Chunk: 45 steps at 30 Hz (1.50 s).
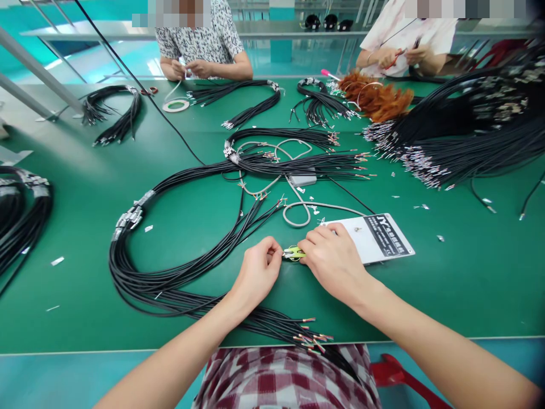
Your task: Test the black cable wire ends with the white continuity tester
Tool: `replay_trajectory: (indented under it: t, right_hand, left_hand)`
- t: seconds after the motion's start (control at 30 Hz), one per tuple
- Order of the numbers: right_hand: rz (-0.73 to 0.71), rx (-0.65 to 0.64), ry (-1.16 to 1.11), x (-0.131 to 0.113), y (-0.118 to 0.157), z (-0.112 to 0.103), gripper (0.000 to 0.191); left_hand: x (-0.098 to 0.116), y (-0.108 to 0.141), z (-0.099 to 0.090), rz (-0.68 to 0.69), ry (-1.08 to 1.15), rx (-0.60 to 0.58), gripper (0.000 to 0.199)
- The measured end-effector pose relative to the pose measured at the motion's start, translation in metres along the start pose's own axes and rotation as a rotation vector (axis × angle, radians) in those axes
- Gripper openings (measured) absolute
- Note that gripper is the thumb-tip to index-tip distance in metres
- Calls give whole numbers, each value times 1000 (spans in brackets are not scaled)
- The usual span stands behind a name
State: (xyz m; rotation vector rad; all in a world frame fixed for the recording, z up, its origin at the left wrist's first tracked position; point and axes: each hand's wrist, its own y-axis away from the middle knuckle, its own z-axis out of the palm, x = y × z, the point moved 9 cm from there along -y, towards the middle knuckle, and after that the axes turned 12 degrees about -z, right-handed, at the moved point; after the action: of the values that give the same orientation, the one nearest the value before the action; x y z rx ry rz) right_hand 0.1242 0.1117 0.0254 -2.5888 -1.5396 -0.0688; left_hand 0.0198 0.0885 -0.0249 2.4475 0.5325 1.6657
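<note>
Both bare forearms reach in from the lower corners, converging. The left forearm (183,352) slants up to a bent left hand (259,270), its thumb and index finger pinched together, the others curled. The right forearm (434,346) leads to the right hand (336,264), back upward, fingers bent in a grip. The hands face each other, near but apart.

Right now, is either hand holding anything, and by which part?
Right hand: yellow-green hand tool, by its handles, metal end toward the left hand. Left is pinched closed; can't tell what, if anything, it holds.
</note>
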Motion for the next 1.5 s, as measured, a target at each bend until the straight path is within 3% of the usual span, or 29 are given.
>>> replay_trajectory:
  t: [0.1, 0.2, 0.27, 0.4, 0.53, 0.67, 0.8, 0.9, 1.0, 1.1, 1.23, 1.37, 1.5]
  right_hand:
    - [-5, 2, -9, -1, -1, -1, 2]
    - [-35, 111, -68, 1, 10, -14, 11]
    - [-13, 271, -127, 11, 31, -30, 16]
    - [221, 604, -163, 40, 101, -48, 16]
    - [193, 578, -176, 26, 125, -29, 19]
    - [186, 588, -62, 15, 124, -17, 21]
    - [171, 623, 1, 17, 125, -13, 20]
    - [190, 642, -42, 18, 128, -16, 20]
    - [198, 689, -122, 8, 121, -27, 24]
    - [188, 687, -304, -9, 97, -33, 27]
    - [208, 579, -709, -25, 55, -22, 14]
    - [284, 546, -1028, -31, 39, -11, 6]
    - [376, 588, -1206, -30, 40, -3, 15]
  left_hand:
    - [-1, 0, 0, -2, -15, 3, 14]
    - [-1, 0, 0, 0, -28, 4, 15]
    - [0, 0, -1, 5, -30, 5, 15]
    - [3, 0, -3, 23, -19, 3, 16]
    - [3, 0, -3, 33, -18, 1, 16]
    - [0, 0, -5, 34, -39, 3, 15]
    - [-9, 1, -20, 11, -31, 27, 14]
    - [-13, 7, -30, -10, 2, 13, 16]
    - [-9, 19, -28, -49, 85, -69, 19]
    - [-2, 34, -15, -104, 237, -206, 18]
    - [7, 50, -2, -105, 346, -301, 23]
    - [6, 60, -2, -56, 304, -299, 21]
    - [2, 69, -10, 15, 99, -258, 12]
